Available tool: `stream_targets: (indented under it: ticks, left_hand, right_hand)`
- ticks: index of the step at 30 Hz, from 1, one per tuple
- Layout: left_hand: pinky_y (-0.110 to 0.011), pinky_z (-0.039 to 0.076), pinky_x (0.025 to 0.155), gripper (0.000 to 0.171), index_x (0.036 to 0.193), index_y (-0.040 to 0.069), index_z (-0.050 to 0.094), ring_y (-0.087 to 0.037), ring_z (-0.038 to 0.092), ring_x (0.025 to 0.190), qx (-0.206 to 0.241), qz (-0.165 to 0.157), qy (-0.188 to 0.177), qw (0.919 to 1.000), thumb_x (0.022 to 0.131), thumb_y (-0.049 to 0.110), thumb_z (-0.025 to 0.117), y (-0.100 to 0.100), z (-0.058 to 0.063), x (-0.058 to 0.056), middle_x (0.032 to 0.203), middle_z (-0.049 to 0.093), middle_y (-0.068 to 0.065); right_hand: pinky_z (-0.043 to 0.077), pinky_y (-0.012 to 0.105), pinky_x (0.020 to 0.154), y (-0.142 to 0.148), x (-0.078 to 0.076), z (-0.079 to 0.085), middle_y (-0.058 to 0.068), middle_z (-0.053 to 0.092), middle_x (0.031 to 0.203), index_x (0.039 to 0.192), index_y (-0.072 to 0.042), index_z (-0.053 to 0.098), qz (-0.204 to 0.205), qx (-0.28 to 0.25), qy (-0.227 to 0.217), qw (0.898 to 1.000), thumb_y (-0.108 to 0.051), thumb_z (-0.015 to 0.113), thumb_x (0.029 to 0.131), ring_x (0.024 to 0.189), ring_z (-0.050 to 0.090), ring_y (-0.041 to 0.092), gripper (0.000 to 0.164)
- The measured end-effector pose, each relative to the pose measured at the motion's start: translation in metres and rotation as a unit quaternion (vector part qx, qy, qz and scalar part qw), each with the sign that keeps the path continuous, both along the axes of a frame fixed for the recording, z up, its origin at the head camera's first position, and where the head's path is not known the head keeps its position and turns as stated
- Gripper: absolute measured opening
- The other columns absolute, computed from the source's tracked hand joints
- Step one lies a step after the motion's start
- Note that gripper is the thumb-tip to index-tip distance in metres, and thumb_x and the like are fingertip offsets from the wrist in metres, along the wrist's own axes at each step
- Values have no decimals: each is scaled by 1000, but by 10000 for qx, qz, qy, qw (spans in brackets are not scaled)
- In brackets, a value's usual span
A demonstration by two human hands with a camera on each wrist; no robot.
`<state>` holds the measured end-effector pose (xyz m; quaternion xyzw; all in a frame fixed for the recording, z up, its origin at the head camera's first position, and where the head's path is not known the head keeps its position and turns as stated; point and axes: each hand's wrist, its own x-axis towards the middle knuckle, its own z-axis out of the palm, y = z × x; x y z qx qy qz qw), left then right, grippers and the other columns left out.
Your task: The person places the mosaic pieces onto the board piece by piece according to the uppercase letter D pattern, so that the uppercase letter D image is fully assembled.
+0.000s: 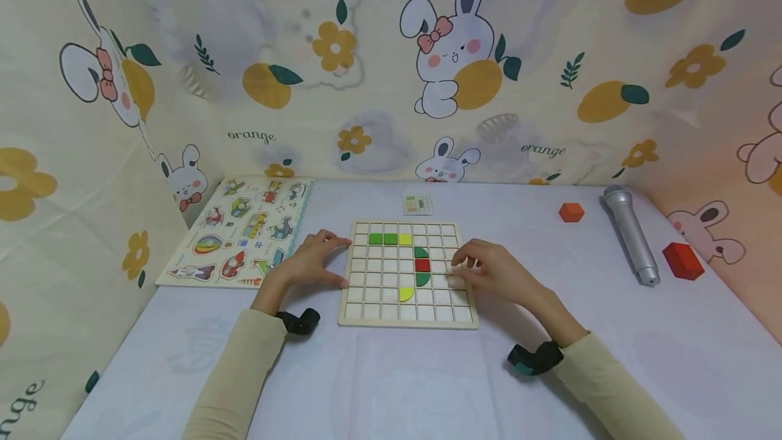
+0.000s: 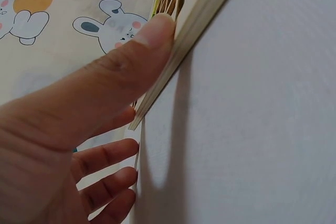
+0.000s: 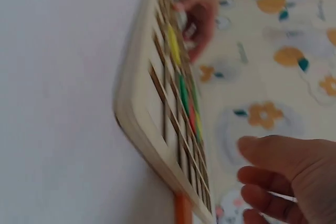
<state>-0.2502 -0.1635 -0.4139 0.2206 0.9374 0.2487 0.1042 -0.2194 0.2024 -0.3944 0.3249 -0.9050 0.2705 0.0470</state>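
On the white, cloth-covered tabletop [image 1: 403, 386] before you lies a square, pale wooden grid board [image 1: 406, 324]. Your left hand [image 1: 307, 261], thumb and fingers spread, touches its left edge; your right hand [image 1: 499, 274], loosely bent, thumb apart, hovers by its right edge. Flat green, yellow and red tiles [image 1: 422, 265] occupy several cells.

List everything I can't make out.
- Head view: pattern on the small white rectangular card, too small.
- Left wrist view: rest of the pale wooden grid board, cut by the top edge.
- Right wrist view: full shape of an orange object, cut by the bottom edge.
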Motion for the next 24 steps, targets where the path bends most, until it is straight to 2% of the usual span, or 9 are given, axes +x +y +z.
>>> stream_targets:
  ticks: [5, 10, 14, 18, 24]
  left_hand:
    - [-51, 33, 101, 84, 139, 15, 44, -33, 36, 121, -9, 1, -10, 10000, 68, 40, 81, -1, -1, 0, 134, 39, -13]
    - [-52, 34, 100, 84, 139, 15, 44, -33, 36, 120, 14, -14, 2, 10000, 68, 40, 81, -2, -2, 0, 133, 39, -13]
    - [-52, 34, 100, 84, 139, 14, 45, -33, 36, 120, 37, -16, 18, 10000, 68, 40, 81, -2, -2, 0, 133, 40, -13]
    - [-52, 34, 100, 84, 139, 14, 45, -33, 36, 120, 37, -16, 37, 10000, 68, 41, 81, -1, -2, 0, 132, 40, -13]
    - [-52, 34, 100, 83, 138, 14, 45, -33, 36, 120, 54, -13, 21, 10000, 68, 40, 81, -1, -1, 0, 133, 40, -13]
  right_hand:
    - [47, 30, 68, 22, -3, 2, 2, 61, 91, 95, -10, 66, -277, 219, -350, 9988, -9, 74, 79, 82, 53, 19, 18]
    - [47, 34, 69, 33, -4, 1, 3, 59, 91, 96, -10, 69, -289, 425, -691, 9963, -14, 78, 75, 83, 52, 20, 23]
    - [47, 31, 70, 34, -5, -1, 0, 58, 90, 95, -12, 71, -328, 573, -837, 9943, -18, 80, 73, 83, 51, 18, 24]
    - [46, 26, 70, 36, -8, -8, -2, 57, 91, 93, -15, 72, -257, 607, -873, 9940, -20, 81, 72, 83, 51, 17, 24]
    - [49, 27, 70, 37, -9, -11, -3, 58, 88, 90, -14, 72, -196, 687, -699, 9950, -18, 80, 73, 80, 52, 15, 19]
